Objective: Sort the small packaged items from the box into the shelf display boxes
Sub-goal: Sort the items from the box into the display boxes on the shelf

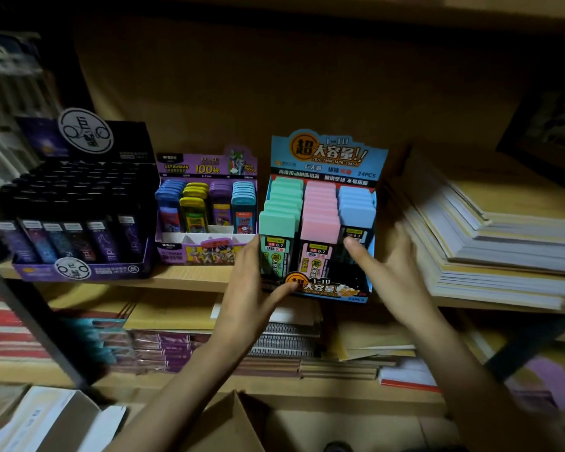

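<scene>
A blue display box (330, 158) of pencil-lead cases stands on the wooden shelf (190, 278), with rows of green, pink and blue caps. My left hand (252, 282) touches its left front corner, thumb along the box's lower front edge. My right hand (388, 262) is beside its right front corner, thumb at the dark front case, fingers straight and blurred. Left of it stands a purple display box (206, 252) with blue, yellow, purple and teal cases. Further left is a black-and-purple display box (79, 269) full of dark cases. A brown cardboard box (229, 422) sits open below my arms.
A slanting stack of notebooks (490, 243) lies on the shelf right of the blue box. The lower shelf holds stacks of notebooks and spiral pads (284, 340). White cartons (46, 419) sit at the bottom left. A dark metal upright (30, 318) runs diagonally at left.
</scene>
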Motion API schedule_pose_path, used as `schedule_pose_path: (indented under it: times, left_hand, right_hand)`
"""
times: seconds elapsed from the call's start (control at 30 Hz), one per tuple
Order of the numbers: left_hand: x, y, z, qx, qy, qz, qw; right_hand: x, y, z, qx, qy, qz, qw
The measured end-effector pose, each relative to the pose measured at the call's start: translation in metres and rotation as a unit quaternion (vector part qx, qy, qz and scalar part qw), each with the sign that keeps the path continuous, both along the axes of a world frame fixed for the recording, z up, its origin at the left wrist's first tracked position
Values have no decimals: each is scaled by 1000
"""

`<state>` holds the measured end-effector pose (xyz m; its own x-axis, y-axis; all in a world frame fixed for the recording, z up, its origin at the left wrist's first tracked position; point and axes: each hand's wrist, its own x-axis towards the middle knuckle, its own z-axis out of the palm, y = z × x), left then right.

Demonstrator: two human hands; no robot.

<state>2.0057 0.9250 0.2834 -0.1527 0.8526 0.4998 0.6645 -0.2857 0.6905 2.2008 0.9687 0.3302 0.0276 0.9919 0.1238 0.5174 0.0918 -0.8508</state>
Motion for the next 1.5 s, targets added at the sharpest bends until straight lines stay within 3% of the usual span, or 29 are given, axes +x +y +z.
schedule_pose_path:
  times: [0.07,0.17,0.33,0.43,0.5,0.57,0.73,1.2,1.5]
  left_hand:
    - [3,-1,-2,-1,-10,4,1000]
    - [10,-2,-2,-4,-31,12,999]
    - [23,0,-2,-14,-44,22,999]
    - [25,-3,1,-13,-62,27,998]
    - [26,-4,9,29,-114,35,992]
    - [25,3,21,44,-179,19,983]
    - [21,33,42,0,-303,-24,953]
    - [16,53,59,-26,-331,-45,942]
    - [17,62,68,-52,-340,-48,938]
  right_hand:
    - [-7,-1,-10,-51,63,63,995]
    - [-12,1,-15,-40,84,107,990]
    - [-9,8,-7,-55,107,91,988]
    - [-9,8,-3,15,96,17,995]
    - [-8,10,4,79,141,1,987]
    - [-11,14,10,82,207,33,974]
    - [-25,29,6,70,221,45,972]
    - [-29,60,13,75,276,43,957]
    - [-32,63,15,57,238,64,968]
